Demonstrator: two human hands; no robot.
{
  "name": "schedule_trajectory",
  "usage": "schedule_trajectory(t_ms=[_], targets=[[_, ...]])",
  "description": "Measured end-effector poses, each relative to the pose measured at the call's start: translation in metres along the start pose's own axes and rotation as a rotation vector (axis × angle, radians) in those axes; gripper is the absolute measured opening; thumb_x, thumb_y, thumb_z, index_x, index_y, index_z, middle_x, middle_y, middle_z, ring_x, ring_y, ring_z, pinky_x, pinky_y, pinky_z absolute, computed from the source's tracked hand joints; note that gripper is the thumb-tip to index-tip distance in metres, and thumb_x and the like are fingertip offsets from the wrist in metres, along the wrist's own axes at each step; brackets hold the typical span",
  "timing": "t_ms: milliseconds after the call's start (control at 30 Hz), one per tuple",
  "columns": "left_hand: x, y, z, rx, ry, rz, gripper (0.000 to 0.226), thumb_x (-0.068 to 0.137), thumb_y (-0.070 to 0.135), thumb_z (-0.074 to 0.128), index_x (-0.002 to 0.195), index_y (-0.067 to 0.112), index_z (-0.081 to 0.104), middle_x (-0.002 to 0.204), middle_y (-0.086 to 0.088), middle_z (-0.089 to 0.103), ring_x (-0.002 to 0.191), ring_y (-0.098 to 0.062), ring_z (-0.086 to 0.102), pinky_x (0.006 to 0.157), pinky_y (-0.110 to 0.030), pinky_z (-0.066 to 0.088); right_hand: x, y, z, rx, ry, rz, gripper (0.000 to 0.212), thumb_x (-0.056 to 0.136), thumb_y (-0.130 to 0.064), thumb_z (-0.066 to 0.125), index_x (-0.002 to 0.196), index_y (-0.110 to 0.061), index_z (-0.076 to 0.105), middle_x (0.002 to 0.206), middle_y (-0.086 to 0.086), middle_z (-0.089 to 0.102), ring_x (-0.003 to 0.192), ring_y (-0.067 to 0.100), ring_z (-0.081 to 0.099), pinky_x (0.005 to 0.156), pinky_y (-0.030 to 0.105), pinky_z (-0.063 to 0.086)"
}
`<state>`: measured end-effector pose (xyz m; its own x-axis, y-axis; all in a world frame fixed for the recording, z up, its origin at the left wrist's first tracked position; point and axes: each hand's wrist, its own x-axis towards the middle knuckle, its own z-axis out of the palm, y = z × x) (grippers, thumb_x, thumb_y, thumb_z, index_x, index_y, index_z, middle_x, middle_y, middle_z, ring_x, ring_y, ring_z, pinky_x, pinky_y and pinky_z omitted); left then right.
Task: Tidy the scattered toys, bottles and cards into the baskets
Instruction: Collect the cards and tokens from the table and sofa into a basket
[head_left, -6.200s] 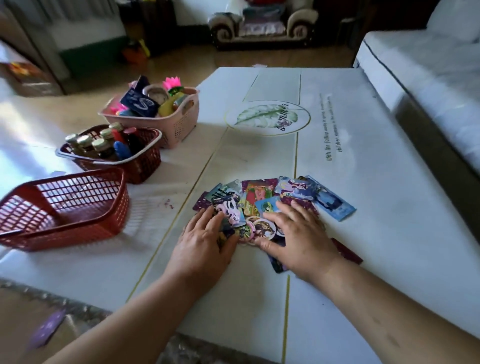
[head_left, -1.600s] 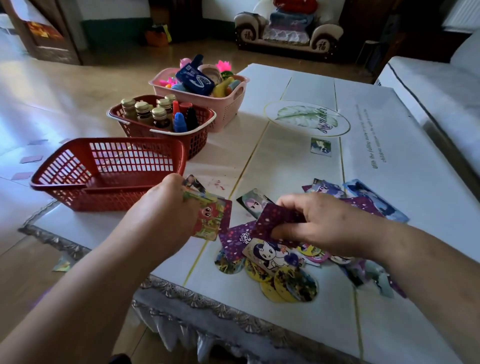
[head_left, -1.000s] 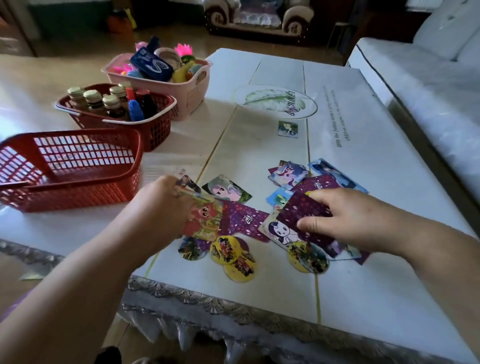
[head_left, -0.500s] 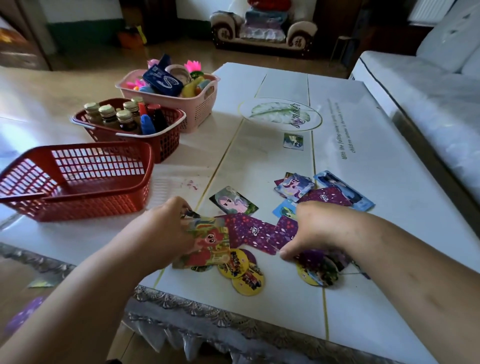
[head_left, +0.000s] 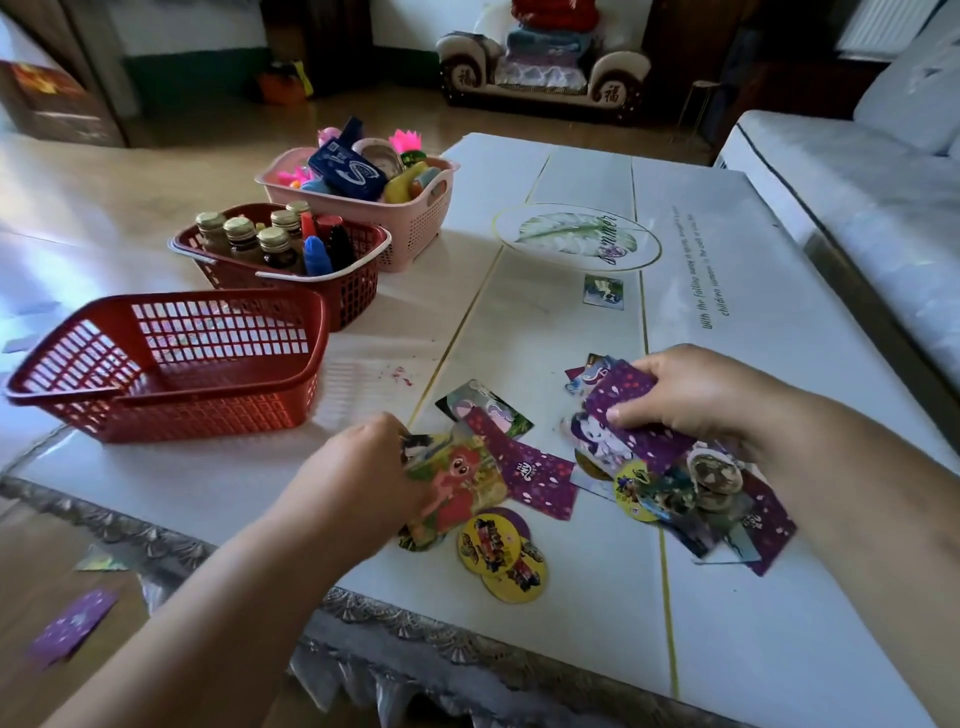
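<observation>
Right hand (head_left: 696, 400) rose off pile, pinching purple card (head_left: 631, 415). Left hand (head_left: 363, 478) gripped gathered card stack (head_left: 457, 483). Loose cards (head_left: 535, 478) lay on table (head_left: 779, 597); red basket (head_left: 208, 410) looked empty, so gathering seemed unfinished.

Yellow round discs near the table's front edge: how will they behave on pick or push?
The yellow discs lie flat and overlapping, so they look thin and light; pinching one off the surface is probably fiddly. The table looks glossy, so a push likely slides them, perhaps together. Flat, they seem unlikely to roll, but could slip off the near edge.
</observation>
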<state>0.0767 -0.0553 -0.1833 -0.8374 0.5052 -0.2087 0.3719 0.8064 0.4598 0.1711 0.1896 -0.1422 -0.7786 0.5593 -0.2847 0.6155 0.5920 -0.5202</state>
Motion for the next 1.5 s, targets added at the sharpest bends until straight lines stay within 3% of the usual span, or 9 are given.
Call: schedule_trajectory(t_ms=[133, 233, 433, 567, 767, 967, 1100, 1367, 1500], targets=[[0.005, 0.010, 0.001, 0.128, -0.012, 0.033, 0.037, 0.077, 0.040, 0.077, 0.101, 0.018, 0.062, 0.088, 0.004, 0.066, 0.077, -0.013, 0.065, 0.068, -0.033, 0.059, 0.007, 0.003, -0.002, 0.068, 0.262, -0.165, 0.012, 0.083, -0.021, 0.072, 0.093, -0.016, 0.068, 0.086, 0.005, 0.072, 0.078, 0.021, 0.069, 0.075, 0.038, 0.057], [0.010, 0.015, 0.003, 0.085, -0.074, 0.026, 0.028, 0.076, 0.032, 0.076, 0.096, 0.016, 0.065, 0.084, 0.000, 0.069, 0.074, -0.017, 0.067, 0.058, -0.028, 0.056, 0.006, -0.006, 0.001, 0.155, 0.379, -0.312, 0.013, 0.086, -0.022, 0.069, 0.096, -0.015, 0.066, 0.085, 0.003, 0.071, 0.076, 0.020, 0.069, 0.070, 0.038, 0.059], [0.018, 0.009, -0.013, -0.318, -0.118, -0.074, 0.014, 0.076, 0.015, 0.079, 0.082, 0.009, 0.069, 0.075, -0.005, 0.072, 0.070, -0.019, 0.070, 0.062, -0.030, 0.061, -0.008, -0.027, 0.006, 0.271, 0.007, -0.191, 0.013, 0.080, -0.012, 0.074, 0.093, -0.013, 0.069, 0.084, 0.007, 0.073, 0.072, 0.017, 0.072, 0.064, 0.031, 0.061], [0.022, -0.003, -0.024, -0.418, 0.039, -0.088, 0.008, 0.080, 0.012, 0.075, 0.083, 0.010, 0.067, 0.075, -0.008, 0.072, 0.071, -0.023, 0.071, 0.065, -0.043, 0.062, -0.004, -0.037, 0.041, -0.139, -0.235, -0.135, 0.028, 0.071, -0.026, 0.081, 0.092, -0.010, 0.071, 0.083, 0.007, 0.074, 0.078, 0.021, 0.072, 0.076, 0.041, 0.060], [0.018, -0.008, -0.024, -0.405, 0.184, -0.021, 0.010, 0.083, 0.019, 0.075, 0.084, 0.019, 0.065, 0.075, -0.005, 0.071, 0.072, -0.035, 0.072, 0.058, -0.056, 0.058, 0.004, -0.056, 0.059, -0.445, -0.277, -0.147, 0.037, 0.067, -0.038, 0.082, 0.090, -0.012, 0.071, 0.085, 0.007, 0.072, 0.081, 0.024, 0.070, 0.068, 0.032, 0.056], [0.018, -0.011, -0.025, -0.459, 0.245, -0.001, 0.010, 0.091, 0.028, 0.066, 0.084, 0.022, 0.064, 0.074, -0.004, 0.073, 0.070, -0.034, 0.072, 0.059, -0.056, 0.059, 0.019, -0.070, 0.050, -0.217, -0.142, -0.138, 0.034, 0.072, -0.032, 0.080, 0.094, -0.008, 0.071, 0.091, 0.010, 0.073, 0.084, 0.025, 0.070, 0.078, 0.038, 0.058], [0.016, -0.007, -0.022, -0.451, 0.236, 0.014, 0.012, 0.094, 0.029, 0.063, 0.086, 0.020, 0.063, 0.073, 0.001, 0.073, 0.065, -0.014, 0.072, 0.064, -0.047, 0.061, 0.026, -0.080, 0.060, -0.283, -0.158, -0.071, 0.042, 0.077, -0.040, 0.079, 0.095, -0.006, 0.062, 0.089, 0.007, 0.063, 0.082, 0.025, 0.061, 0.070, 0.027, 0.046], [0.012, -0.001, -0.025, -0.456, 0.196, -0.006, 0.014, 0.093, 0.030, 0.064, 0.083, 0.021, 0.065, 0.070, 0.000, 0.073, 0.066, -0.021, 0.072, 0.063, -0.052, 0.060, 0.027, -0.068, 0.046, -0.275, -0.210, -0.036, 0.036, 0.079, -0.031, 0.077, 0.102, -0.005, 0.069, 0.091, 0.008, 0.066, 0.082, 0.024, 0.063, 0.059, 0.024, 0.048], [0.009, 0.004, -0.031, -0.478, 0.232, -0.016, 0.016, 0.093, 0.029, 0.064, 0.081, 0.020, 0.064, 0.067, -0.002, 0.072, 0.070, -0.033, 0.072, 0.063, -0.058, 0.058, 0.032, -0.051, 0.046, 0.061, -0.162, 0.051, 0.023, 0.075, -0.013, 0.075, 0.094, -0.002, 0.070, 0.092, 0.018, 0.072, 0.084, 0.032, 0.071, 0.080, 0.049, 0.058]])
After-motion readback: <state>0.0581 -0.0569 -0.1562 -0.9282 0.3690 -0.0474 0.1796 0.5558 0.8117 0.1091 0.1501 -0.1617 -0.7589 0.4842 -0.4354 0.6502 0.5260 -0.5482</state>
